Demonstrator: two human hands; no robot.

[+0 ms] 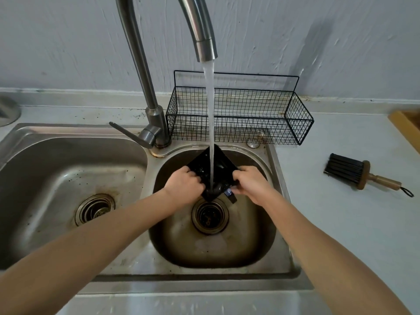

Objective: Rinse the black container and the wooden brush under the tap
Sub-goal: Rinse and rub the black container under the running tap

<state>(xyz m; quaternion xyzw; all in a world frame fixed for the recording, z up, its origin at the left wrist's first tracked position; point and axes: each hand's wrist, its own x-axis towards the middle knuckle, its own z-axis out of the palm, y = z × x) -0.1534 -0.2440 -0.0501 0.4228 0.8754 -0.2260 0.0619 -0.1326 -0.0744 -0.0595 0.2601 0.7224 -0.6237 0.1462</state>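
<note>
Water (211, 123) from the tap (205, 48) falls straight between your 2 hands onto the black container (212, 164), which you hold tilted over the right basin (261, 251) of the sink. Your left hand (185, 186) has its fingers curled around the container's left edge; your right hand (251, 184) grips the right edge the same way, so the container sits between them, above the drain (210, 215). The wooden brush (361, 175) lies on the counter (341, 223) well off to the right of your right hand, untouched, bristles pointing left. A wire basket (238, 117) stands beyond both hands, behind the basin
</note>
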